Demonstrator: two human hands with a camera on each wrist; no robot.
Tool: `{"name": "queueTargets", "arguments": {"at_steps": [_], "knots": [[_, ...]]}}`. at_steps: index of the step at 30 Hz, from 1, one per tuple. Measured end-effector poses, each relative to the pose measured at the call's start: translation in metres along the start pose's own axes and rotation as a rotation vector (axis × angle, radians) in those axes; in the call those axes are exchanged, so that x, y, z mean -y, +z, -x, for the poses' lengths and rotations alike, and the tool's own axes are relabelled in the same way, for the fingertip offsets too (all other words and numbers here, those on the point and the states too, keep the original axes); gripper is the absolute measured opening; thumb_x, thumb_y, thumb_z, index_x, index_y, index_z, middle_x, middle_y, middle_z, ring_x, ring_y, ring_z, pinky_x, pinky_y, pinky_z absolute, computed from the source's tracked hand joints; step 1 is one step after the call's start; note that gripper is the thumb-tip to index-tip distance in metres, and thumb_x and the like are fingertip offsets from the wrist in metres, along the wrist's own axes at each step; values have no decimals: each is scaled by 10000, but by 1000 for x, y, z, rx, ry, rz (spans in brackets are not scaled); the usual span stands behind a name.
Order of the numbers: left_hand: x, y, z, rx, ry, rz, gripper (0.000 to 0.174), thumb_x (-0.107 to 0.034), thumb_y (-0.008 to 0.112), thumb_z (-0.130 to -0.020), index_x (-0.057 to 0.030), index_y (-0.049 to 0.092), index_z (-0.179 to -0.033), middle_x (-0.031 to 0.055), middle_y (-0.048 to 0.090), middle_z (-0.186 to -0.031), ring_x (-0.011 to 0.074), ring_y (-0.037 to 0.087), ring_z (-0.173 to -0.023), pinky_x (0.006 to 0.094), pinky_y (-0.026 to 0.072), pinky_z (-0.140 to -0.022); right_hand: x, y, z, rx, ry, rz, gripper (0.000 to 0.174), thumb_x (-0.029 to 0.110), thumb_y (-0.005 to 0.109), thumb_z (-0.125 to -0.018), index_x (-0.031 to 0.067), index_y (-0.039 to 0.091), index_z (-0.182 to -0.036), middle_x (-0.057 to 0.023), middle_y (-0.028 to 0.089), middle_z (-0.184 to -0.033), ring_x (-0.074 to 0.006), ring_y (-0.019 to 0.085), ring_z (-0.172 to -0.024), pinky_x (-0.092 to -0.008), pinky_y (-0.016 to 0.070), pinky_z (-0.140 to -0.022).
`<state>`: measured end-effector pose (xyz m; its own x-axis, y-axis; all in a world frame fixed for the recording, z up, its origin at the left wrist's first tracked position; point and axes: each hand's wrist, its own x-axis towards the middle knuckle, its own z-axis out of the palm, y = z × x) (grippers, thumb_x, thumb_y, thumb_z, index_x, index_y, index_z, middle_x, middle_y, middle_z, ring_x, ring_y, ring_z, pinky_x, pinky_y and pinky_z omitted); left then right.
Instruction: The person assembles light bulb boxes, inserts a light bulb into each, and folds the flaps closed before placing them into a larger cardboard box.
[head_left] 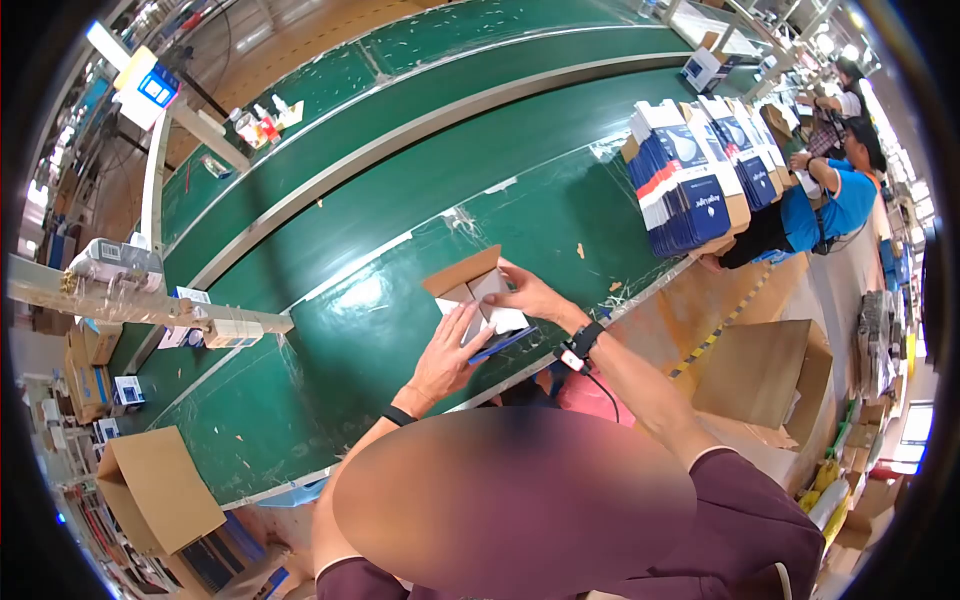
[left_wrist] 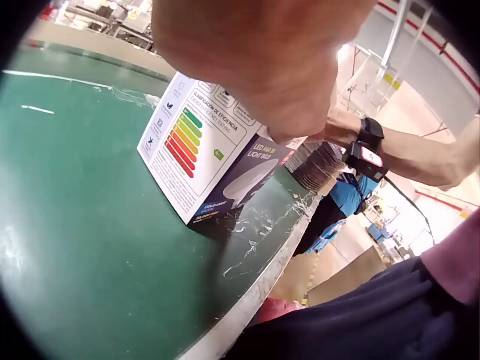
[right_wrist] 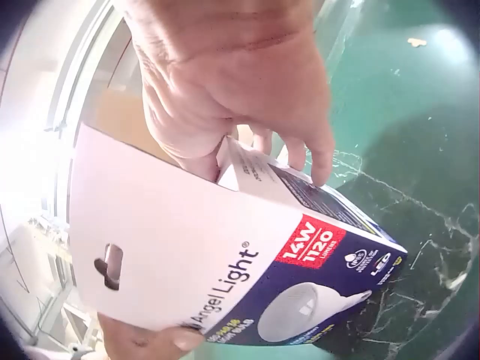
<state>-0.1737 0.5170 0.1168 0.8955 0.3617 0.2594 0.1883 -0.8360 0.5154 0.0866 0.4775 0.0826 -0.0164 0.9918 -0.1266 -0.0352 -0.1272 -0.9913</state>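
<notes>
A white and dark-blue light bulb box (head_left: 508, 322) stands between my hands on the green table (head_left: 400, 270), its top open and a brown-backed flap raised. My left hand (head_left: 440, 362) holds the box from the left side, fingers along its wall; some of these fingers show under the hang-hole panel in the right wrist view. From the right, my right hand (right_wrist: 232, 90) grips the box's upper edge, thumb inside the opening and fingers along the outer wall. An energy-rating chart (left_wrist: 184, 142) covers one side in the left wrist view. The inside is mostly hidden.
Stacks of flattened blue and white boxes (head_left: 685, 195) sit on the table's right end, near a person in a blue shirt (head_left: 835, 205). Large open cartons (head_left: 765, 375) stand at floor level on both sides. A taped rail (head_left: 150, 300) juts in from the left.
</notes>
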Motion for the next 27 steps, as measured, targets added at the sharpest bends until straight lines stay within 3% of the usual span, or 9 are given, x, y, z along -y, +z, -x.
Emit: {"name": "queueTargets", "arguments": {"at_steps": [2,5,7,8,9,10,17,25,27], "knots": [[6,4,-1,18,-10,-79,742,-237,851,-830,-166,562,-1510,181,418,-1640,419,371,-1536,583,331,-1248,-2,2,0,-62,-41,121,652,101,783,-969,74,496,-1554,-95,624,-1430,-190,554,-1331,-364,465,-1111],[1,-9,-11,189,16,-247,755,-284,830,-839,-189,534,-1526,151,415,-1650,400,319,-1566,584,277,-1270,-1,0,-2,-35,-4,-111,588,33,745,-974,95,546,-1524,-70,615,-1457,-190,547,-1355,-359,461,-1130],[7,-4,-7,256,4,-235,795,-294,825,-813,-200,505,-1534,122,429,-1642,381,344,-1547,590,236,-1280,29,-22,-3,70,-208,350,480,-81,699,-916,87,697,-1366,-79,577,-1547,-235,505,-1453,-361,473,-1139],[8,1,-6,294,-11,-200,799,-287,827,-803,-197,507,-1530,121,435,-1636,379,361,-1536,592,233,-1280,61,-27,1,159,-65,284,434,-18,661,-932,73,711,-1354,-118,556,-1580,-292,475,-1491,-415,412,-1206],[14,-2,-3,335,-44,-183,804,-279,829,-794,-193,508,-1526,120,441,-1629,377,377,-1524,595,230,-1279,67,-44,-3,315,-112,307,427,101,610,-964,58,701,-1379,-146,540,-1596,-330,446,-1515,-459,308,-1274],[18,-2,-1,327,-17,-127,816,-271,826,-783,-191,503,-1528,117,452,-1617,368,391,-1514,600,227,-1279,85,-44,2,401,-56,192,453,145,572,-975,54,678,-1406,-147,562,-1577,-343,421,-1531,-447,264,-1295],[23,10,3,96,27,-93,772,-255,797,-781,-145,543,-1502,118,509,-1571,326,398,-1511,567,166,-1323,147,-26,-10,742,199,639,805,414,827,-850,135,557,-1556,-167,388,-1699,-380,224,-1619,-532,216,-1306],[24,6,7,67,89,-164,791,-304,806,-778,-100,538,-1493,112,510,-1574,319,384,-1515,563,172,-1324,124,-7,-17,663,121,754,973,495,902,-760,164,514,-1589,-249,311,-1710,-450,204,-1609,-557,208,-1301],[24,4,11,58,71,-115,591,-283,792,-763,-61,673,-1297,141,661,-1370,350,506,-1406,576,206,-1314,108,-15,-13,630,84,775,952,484,896,-775,165,515,-1588,-257,316,-1704,-453,214,-1606,-558,208,-1301]]}}
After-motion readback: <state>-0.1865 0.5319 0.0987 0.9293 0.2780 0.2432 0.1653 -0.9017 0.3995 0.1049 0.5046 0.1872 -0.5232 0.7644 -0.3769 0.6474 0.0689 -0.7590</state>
